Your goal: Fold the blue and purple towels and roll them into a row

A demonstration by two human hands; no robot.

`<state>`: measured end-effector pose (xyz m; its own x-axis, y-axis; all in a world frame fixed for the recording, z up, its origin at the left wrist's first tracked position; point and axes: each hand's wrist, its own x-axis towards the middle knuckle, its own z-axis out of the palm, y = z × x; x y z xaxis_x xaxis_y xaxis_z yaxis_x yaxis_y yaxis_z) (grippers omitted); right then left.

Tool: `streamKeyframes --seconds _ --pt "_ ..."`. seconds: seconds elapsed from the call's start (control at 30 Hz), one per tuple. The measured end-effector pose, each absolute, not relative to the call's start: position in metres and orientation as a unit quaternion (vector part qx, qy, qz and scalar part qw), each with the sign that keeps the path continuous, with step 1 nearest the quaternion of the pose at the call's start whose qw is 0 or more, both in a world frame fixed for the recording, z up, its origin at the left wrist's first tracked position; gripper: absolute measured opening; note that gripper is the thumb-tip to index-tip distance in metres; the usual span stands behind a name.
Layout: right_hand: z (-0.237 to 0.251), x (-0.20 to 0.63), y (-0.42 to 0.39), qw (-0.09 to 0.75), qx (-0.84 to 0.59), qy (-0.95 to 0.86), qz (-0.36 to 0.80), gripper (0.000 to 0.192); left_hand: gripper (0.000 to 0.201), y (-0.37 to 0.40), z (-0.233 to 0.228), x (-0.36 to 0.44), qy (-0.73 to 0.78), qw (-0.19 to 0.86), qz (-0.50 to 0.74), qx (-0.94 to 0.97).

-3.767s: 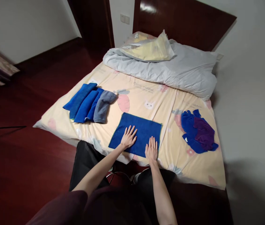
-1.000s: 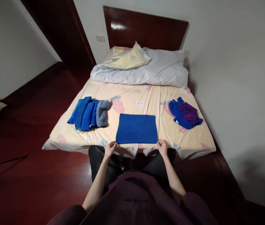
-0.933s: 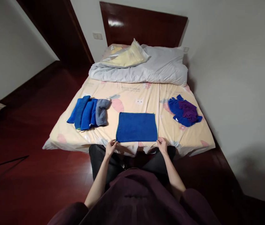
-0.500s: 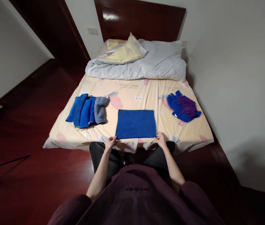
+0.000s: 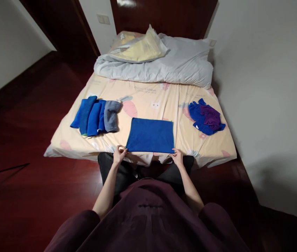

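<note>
Both hands, earlier flat on the blue towel (image 5: 150,135), now pinch its near corners.

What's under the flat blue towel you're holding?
The flat blue towel lies on the patterned bedsheet. Both hands pinch its near corners: left hand, right hand. Anything beneath is covered.

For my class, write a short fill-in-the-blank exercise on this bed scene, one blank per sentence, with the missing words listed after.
1. Both hands pinch the near corners of the flat ____ towel.
2. The left hand and the right hand are at the ____ edge of the bed.
3. In the row of folded towels, the rightmost one is ____.
4. A ____ cloth lies atop the crumpled pile.

Missing words: blue; near; grey; purple
</note>
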<state>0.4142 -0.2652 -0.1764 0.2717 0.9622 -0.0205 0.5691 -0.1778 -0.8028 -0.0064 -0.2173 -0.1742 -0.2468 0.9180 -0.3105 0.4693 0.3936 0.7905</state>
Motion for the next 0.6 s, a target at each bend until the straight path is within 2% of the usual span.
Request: streamKeyframes --seconds 0.17,0.3,0.47,0.6 --pt "-0.175 0.416 -0.257 0.352 -0.723 -0.542 0.244 0.038 0.04 -0.217 -0.172 -0.01 0.665 0.379 0.285 0.577" --pt "-0.172 0.419 -0.249 0.37 -0.71 -0.552 0.234 0.033 0.044 -0.216 -0.177 -0.009 0.651 0.363 0.301 0.594" --pt "-0.169 0.426 -0.24 0.378 -0.682 -0.572 0.255 0.021 0.026 -0.204 -0.185 -0.009 0.639 0.328 0.344 0.605" --pt "-0.163 0.432 -0.231 0.409 -0.651 -0.589 0.25 0.016 0.026 -0.188 -0.183 -0.007 0.606 0.32 0.387 0.617"
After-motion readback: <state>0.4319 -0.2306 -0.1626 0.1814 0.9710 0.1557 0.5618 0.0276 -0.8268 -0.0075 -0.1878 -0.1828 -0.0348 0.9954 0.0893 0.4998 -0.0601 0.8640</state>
